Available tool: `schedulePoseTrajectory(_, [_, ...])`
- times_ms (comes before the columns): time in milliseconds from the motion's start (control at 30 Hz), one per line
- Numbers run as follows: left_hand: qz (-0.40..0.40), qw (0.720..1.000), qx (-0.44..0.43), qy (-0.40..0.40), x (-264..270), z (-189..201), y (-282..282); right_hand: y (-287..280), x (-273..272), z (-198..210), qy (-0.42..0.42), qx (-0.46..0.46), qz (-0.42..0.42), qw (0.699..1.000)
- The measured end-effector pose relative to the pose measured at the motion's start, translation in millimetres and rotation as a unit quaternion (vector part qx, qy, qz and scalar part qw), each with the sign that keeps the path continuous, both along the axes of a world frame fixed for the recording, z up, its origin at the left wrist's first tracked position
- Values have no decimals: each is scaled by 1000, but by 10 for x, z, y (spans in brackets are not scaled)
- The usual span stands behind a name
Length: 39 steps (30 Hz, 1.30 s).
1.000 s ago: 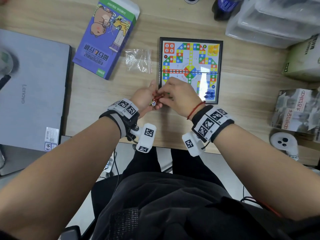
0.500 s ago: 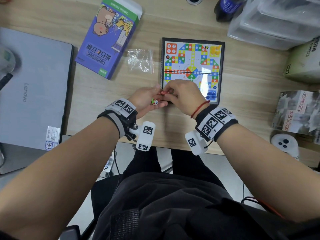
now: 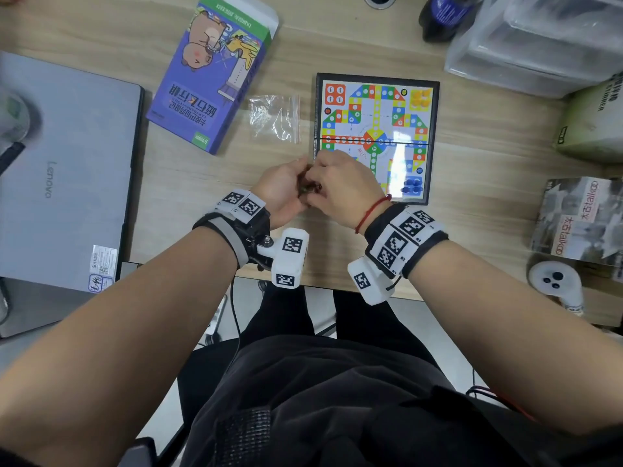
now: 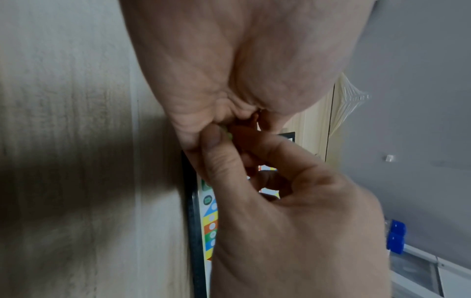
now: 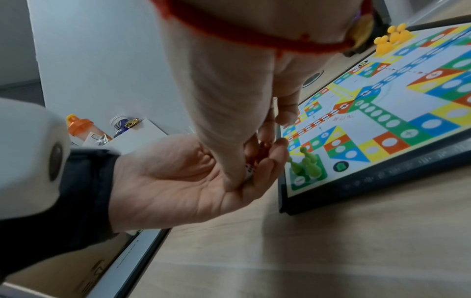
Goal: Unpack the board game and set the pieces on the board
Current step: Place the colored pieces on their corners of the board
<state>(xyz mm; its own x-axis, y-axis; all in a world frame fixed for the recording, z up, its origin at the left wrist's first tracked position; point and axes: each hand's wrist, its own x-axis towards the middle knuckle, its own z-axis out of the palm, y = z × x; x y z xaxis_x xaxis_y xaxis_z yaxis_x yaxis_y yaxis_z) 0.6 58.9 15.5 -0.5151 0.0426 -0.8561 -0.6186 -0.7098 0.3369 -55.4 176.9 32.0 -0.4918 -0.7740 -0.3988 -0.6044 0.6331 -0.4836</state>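
Note:
The colourful game board lies open on the desk, with yellow pawns at its far right corner and blue pawns at its near right. In the right wrist view two green pawns stand on the board's green corner. My left hand is cupped palm up beside that corner and holds red pieces and a white die. My right hand reaches into the palm. Its thumb and forefinger pinch a small green piece.
The purple game box and an empty clear bag lie left of the board. A closed laptop fills the far left. Clear plastic bins, a bottle, cartons and a white controller crowd the right.
Both hands stay at the board's near left corner. The right fingers have closed in over the left palm, and the die is now hidden in the head view.

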Motion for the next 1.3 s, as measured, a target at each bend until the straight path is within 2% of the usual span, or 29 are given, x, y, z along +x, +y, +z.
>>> schedulePoseTrajectory(133, [13, 1000, 5, -1, -21, 26, 13, 1, -10, -31, 5, -25, -5, 1000])
schedulePoseTrajectory(333, [37, 999, -11, -26, -3, -8, -31, 103, -70, -10, 9, -133, -101, 986])
schedulePoseTrajectory(467, [-6, 993, -97, -71, 105, -141, -125, 273, -143, -131, 30, -76, -89, 993])
schedulePoseTrajectory(567, [-9, 992, -99, -77, 158, -208, -145, 320, -85, -240, 31, -51, -55, 997])
schedulePoseTrajectory(800, [-23, 992, -106, -69, 135, -203, -127, 304, -74, -332, 51, -11, -51, 997])
schedulePoseTrajectory(1300, [-25, 993, -87, -69, 108, -181, -148, 326, -76, -361, 57, -40, -84, 994])
